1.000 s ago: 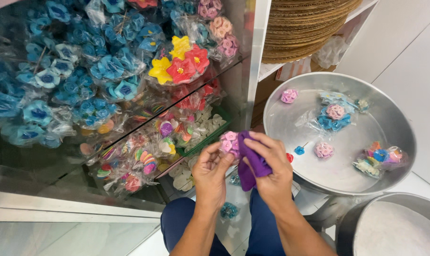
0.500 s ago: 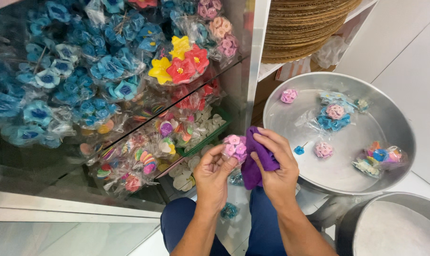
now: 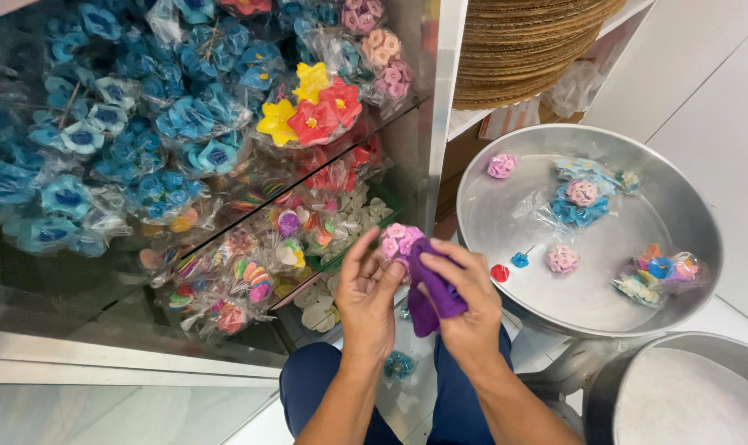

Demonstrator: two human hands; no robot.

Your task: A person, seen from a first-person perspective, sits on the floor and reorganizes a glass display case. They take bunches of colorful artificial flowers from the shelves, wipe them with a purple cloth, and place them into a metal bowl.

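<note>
The person's left hand [image 3: 367, 295] pinches a small pink cluster of moulded flower shapes [image 3: 399, 241] between thumb and fingertips, holding it up just in front of the lower glass shelf edge. The right hand [image 3: 466, 303] is closed around a bunched purple cloth [image 3: 430, 284], which is pressed against the right side of the pink cluster, so the two hands meet over it. Both hands hover above the person's dark blue trousers [image 3: 324, 387]. To the left stands a glass display case [image 3: 102, 330] whose shelves are packed with clear bags of blue flower decorations [image 3: 143, 140]; near the upper shelf's right end lie yellow and red star-shaped flowers [image 3: 308, 111], and the shelf below holds mixed multicoloured pieces [image 3: 250, 272]. To the right sits a wide round metal basin [image 3: 687, 206]; on its bottom lie a loose pink flower cluster [image 3: 502, 166] near the far rim, a clear bag of blue and pink flowers [image 3: 580, 202] toward the middle, another pink cluster [image 3: 562, 259], a small red piece [image 3: 499, 273] by the near-left rim, and a bag of mixed colours [image 3: 658, 272] at the right rim. A stack of woven round trays [image 3: 530, 41] rests on a white shelf above the basin.
</note>
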